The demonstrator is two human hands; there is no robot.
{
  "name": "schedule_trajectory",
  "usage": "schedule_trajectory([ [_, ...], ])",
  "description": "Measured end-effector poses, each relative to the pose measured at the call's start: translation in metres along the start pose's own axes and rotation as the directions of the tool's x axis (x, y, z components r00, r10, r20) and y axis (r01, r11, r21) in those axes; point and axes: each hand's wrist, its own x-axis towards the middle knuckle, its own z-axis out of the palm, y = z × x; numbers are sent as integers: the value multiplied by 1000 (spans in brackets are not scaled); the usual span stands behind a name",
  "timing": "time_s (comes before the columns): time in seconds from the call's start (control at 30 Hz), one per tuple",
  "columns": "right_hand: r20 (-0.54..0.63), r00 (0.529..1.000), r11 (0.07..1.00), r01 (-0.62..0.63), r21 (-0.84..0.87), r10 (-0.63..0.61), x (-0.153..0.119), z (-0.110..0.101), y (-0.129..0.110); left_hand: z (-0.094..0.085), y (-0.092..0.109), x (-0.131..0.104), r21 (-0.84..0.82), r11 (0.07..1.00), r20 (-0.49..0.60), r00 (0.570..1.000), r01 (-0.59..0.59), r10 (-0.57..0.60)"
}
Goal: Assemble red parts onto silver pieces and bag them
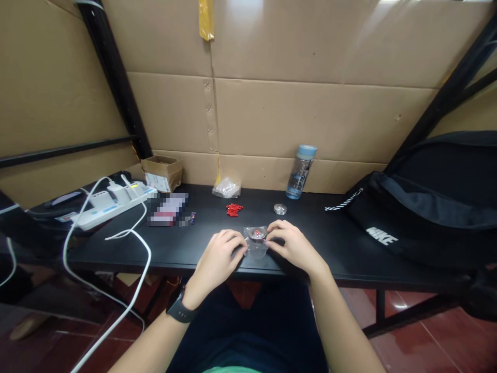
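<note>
A small clear plastic bag (256,252) lies between my two hands near the table's front edge. Inside it shows a round, clear piece with something red (258,235) in it; its kind is too small to make out. My left hand (222,252) pinches the left side of the bag between thumb and fingers. On the opposite side, my right hand (292,244) has its thumb and fingertips closed on the bag's edge. Just beyond the hands are a pile of small red pieces (234,209) and a round clear container (280,209).
Along the back of the black table (326,248) stand a water bottle (300,173), a crumpled clear bag (227,187) and a small cardboard box (163,172). A white power strip (114,204) with cables lies left. A black backpack (419,212) fills the right end.
</note>
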Motion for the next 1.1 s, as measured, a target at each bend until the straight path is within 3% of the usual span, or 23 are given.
schedule_trajectory([
  [0.23,61,998,994,25,103,-31,-3,-14,-3,-9,-2,3,-192,981,55,998,40,-30],
  [0.37,97,995,984,6,177,-23,-2,-11,-13,-13,-6,4,-316,943,68,994,99,-82],
  [0.5,64,998,972,-21,232,6,1,-5,-20,-14,-7,2,-316,936,20,988,154,-156],
  [0.77,16,979,916,-196,350,203,6,7,-20,-11,-10,-1,-360,915,-54,976,179,-213],
  [0.93,32,969,890,-238,390,245,5,8,-17,-8,-12,-3,-207,975,-18,996,85,-91],
  [1.1,122,992,944,-60,325,21,-1,0,-18,2,-15,-5,-14,999,-54,997,48,-48],
])
